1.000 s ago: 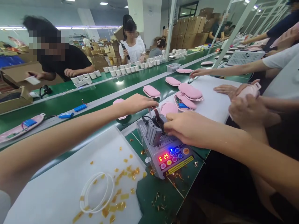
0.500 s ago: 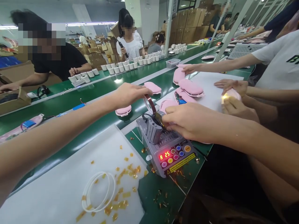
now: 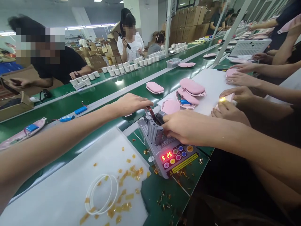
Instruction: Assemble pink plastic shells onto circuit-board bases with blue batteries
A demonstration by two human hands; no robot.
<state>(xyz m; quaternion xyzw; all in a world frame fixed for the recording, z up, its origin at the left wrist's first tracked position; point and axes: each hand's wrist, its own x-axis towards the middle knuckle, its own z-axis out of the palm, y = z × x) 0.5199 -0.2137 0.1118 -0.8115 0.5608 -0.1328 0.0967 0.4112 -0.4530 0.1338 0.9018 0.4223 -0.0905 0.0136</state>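
A grey tape dispenser (image 3: 155, 161) with a lit red "A 25" display stands on the green bench. On top of it sits an upright roll of copper-brown tape (image 3: 151, 115). My left hand (image 3: 133, 104) reaches in from the left, palm down, with its fingertips closed on the roll's upper rim. My right hand (image 3: 180, 124) is closed at the dispenser's top right, beside the roll. Its fingertips are partly hidden behind the dispenser's grey upright part (image 3: 155, 131), and what they grip cannot be made out.
White sheet (image 3: 58, 188) holds cut amber tape pieces (image 3: 125, 206) and white rings (image 3: 88, 194). Pink oval cases (image 3: 191, 86) lie beyond the dispenser, one showing a blue battery. Co-workers' hands (image 3: 229, 110) hold a glowing piece at right. White cups (image 3: 122, 69) line the far bench.
My right hand has moved slightly left, closer to the roll; my left hand sits slightly lower. A co-worker's hand has left the pink cases. The pink case by my left forearm is now mostly hidden.
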